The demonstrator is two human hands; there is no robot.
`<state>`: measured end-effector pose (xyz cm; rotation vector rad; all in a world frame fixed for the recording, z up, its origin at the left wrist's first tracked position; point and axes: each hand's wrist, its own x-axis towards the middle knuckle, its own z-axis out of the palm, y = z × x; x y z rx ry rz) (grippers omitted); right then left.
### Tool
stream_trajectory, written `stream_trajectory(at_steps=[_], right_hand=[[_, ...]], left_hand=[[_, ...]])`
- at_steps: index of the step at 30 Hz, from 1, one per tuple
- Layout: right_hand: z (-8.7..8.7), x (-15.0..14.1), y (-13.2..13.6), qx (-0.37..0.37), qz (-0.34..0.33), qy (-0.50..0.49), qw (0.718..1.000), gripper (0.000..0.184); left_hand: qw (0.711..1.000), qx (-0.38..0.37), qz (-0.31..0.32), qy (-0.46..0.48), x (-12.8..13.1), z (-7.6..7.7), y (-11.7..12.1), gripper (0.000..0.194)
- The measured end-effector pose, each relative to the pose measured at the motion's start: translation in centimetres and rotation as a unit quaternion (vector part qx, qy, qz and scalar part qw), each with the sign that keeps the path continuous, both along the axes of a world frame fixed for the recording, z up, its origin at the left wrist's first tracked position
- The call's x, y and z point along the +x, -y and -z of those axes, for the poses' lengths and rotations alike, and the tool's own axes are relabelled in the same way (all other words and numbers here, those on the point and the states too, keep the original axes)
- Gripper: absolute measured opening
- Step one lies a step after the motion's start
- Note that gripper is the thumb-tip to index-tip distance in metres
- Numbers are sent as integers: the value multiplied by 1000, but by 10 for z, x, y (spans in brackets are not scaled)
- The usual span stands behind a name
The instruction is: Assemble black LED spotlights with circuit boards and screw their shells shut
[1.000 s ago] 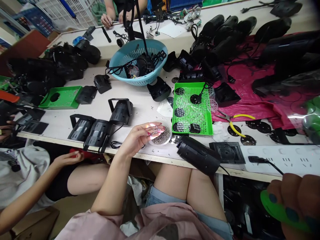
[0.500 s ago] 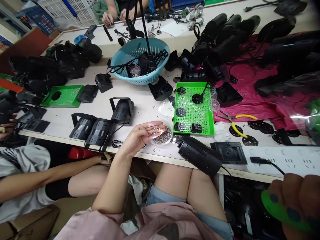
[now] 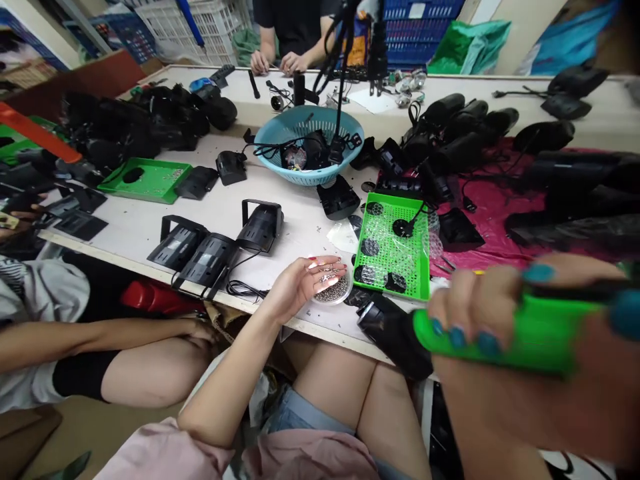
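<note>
Palm up, my left hand (image 3: 305, 283) is over a clear round dish of small metal screws (image 3: 333, 292), with several shiny screws lying along its fingers. Large and blurred at the right, my right hand (image 3: 500, 313) is wrapped round a bright green tool (image 3: 545, 333) that looks like an electric screwdriver; its tip cannot be made out. A black cylindrical lamp housing (image 3: 397, 333) lies tilted across the table's front edge, between my hands, partly behind the green tool. Beside the dish is a green perforated tray (image 3: 423, 257) with black discs and clear plastic.
Three black housings with brackets (image 3: 207, 257) stand left of my left hand. A blue basket (image 3: 270, 150) holds cables and parts. Black parts lie on pink plastic (image 3: 493, 190). Another green tray (image 3: 150, 193) is farther left. Co-workers sit left and across the table.
The green tool in my right hand has swung up and left to the black housing. My left hand stays over the dish, screws on its fingers. The camera view has shifted.
</note>
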<state>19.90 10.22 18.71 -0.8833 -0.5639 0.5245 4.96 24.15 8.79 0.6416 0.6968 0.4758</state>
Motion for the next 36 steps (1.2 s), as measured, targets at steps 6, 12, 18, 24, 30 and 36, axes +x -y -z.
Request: stream_trajectory(at_steps=[6, 12, 18, 24, 30, 36], right_hand=[[3, -41, -84, 58, 4, 30, 998, 12], [7, -55, -104, 20, -16, 83, 996, 17], [10, -59, -108, 3, -10, 97, 995, 17], [15, -62, -108, -13, -32, 99, 994, 18], [16, -63, -105, -10, -13, 97, 995, 19], [12, -64, -101, -3, 17, 71, 997, 22]], left_hand=[[998, -14, -43, 31, 0, 7, 6, 31], [995, -34, -70, 64, 2, 6, 7, 24], [994, -28, -69, 74, -1, 4, 9, 21], [993, -21, -80, 79, -5, 2, 10, 21], [993, -22, -76, 83, -5, 7, 10, 27], [993, -16, -80, 84, -7, 12, 9, 26]])
